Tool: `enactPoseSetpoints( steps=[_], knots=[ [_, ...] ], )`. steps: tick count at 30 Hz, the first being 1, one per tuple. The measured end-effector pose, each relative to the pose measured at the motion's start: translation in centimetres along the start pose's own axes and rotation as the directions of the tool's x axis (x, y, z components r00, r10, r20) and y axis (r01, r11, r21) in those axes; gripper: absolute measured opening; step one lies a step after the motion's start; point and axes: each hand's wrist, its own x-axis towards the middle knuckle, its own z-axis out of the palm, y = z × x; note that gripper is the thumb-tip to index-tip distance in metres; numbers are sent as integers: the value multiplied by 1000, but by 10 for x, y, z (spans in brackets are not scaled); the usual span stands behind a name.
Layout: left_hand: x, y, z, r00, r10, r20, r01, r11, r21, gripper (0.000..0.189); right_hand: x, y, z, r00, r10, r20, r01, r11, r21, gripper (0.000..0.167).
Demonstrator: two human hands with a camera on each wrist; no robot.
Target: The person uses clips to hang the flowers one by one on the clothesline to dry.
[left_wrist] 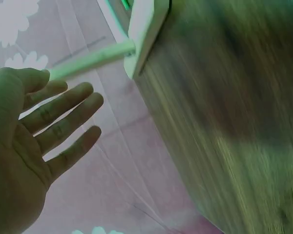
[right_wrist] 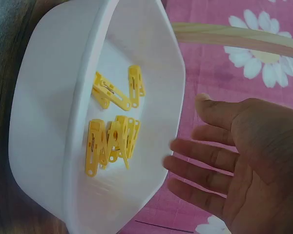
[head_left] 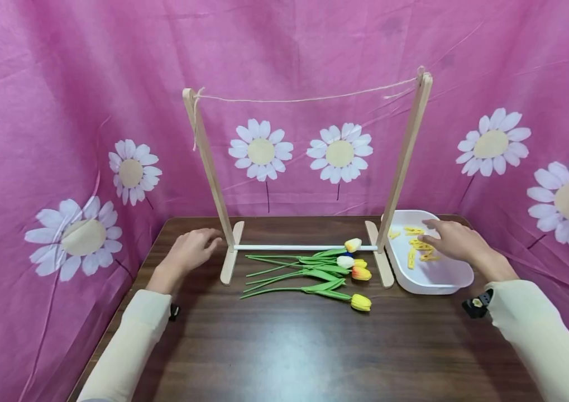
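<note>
My left hand (head_left: 193, 249) hovers beside the left post of a wooden frame (head_left: 209, 162), holding nothing; its fingers are spread and relaxed in the left wrist view. Over the white basin (head_left: 430, 289) at the right is my right hand (head_left: 457, 241), fingers loosely extended and nothing in them. Several yellow clothespins (right_wrist: 112, 141) lie in the basin below that hand. Artificial tulips (head_left: 361, 302) with green stems lie on the table between the frame's feet, their yellow, white and orange-red heads toward the right.
A thin string (head_left: 304, 100) runs between the tops of the two posts. Low down, a white rod (head_left: 289, 247) joins them. The brown wooden table (head_left: 274, 346) is backed by a pink curtain (head_left: 304, 44) printed with daisies, which also stands along both sides.
</note>
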Motion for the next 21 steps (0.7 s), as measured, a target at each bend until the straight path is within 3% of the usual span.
enactPoseSetpoints(
  steps=[7,14,21],
  knots=[
    [-6,29,6,996,91,-8,-92,996,-23,15,9,-4,3,998,-56,31,56,998,-3,37],
    [-11,61,20,982,179,62,-176,983,-53,13,23,-1,15,992,-69,102,71,997,-15,31],
    [-14,87,42,939,321,125,-315,947,-65,11,32,-4,15,973,-124,194,134,990,-39,34]
  ],
)
